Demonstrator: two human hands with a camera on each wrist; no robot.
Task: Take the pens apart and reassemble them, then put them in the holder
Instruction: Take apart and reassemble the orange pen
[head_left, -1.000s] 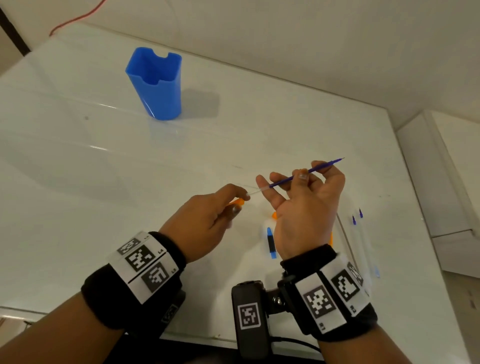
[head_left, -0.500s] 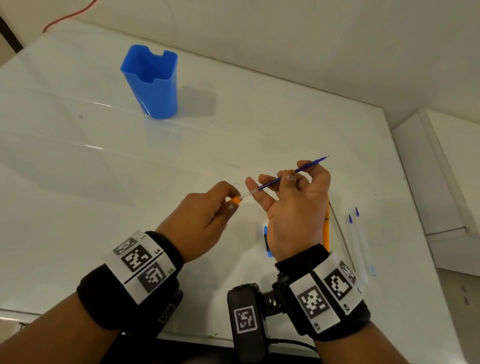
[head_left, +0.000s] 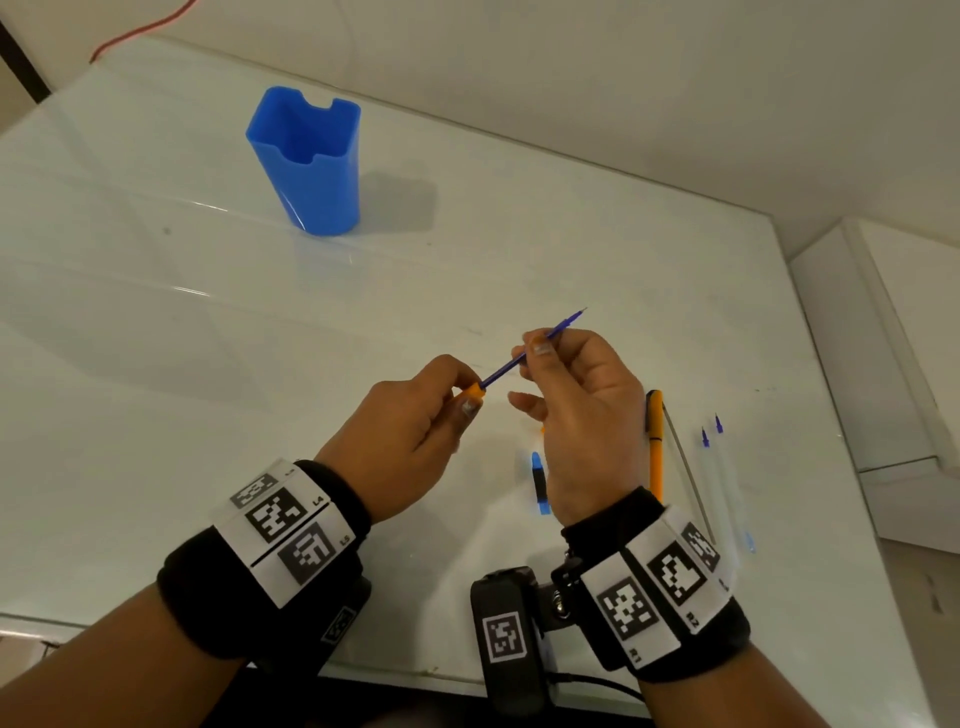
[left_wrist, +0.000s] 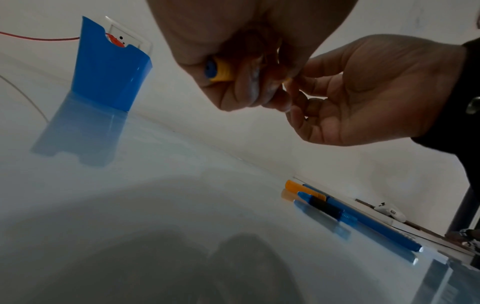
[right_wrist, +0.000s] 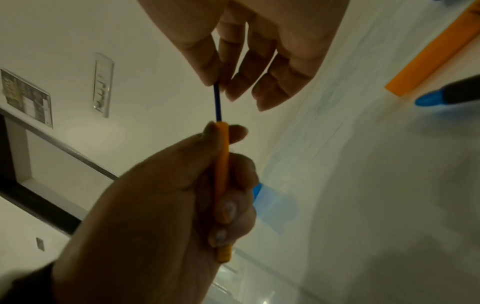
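Observation:
My left hand (head_left: 464, 399) grips an orange pen barrel (head_left: 474, 389) above the table, near the middle of the head view. My right hand (head_left: 534, 347) pinches a thin blue refill (head_left: 506, 368) between thumb and forefinger. The refill's lower end sits inside the barrel's mouth and its tip points up to the right. In the right wrist view the refill (right_wrist: 217, 102) enters the orange barrel (right_wrist: 223, 164) from above. The blue holder (head_left: 306, 161) stands upright at the far left of the table, with nothing visible inside it.
Under and right of my right hand lie a blue pen with a black grip (head_left: 540, 483), another orange barrel (head_left: 655, 447), a thin grey refill (head_left: 691, 478) and two clear tubes with blue tips (head_left: 722, 483). A white ledge (head_left: 893, 364) borders the table's right edge.
The blue refill has slid deeper into the orange barrel, so its clear end no longer shows. My right hand has moved left, closer to my left hand.

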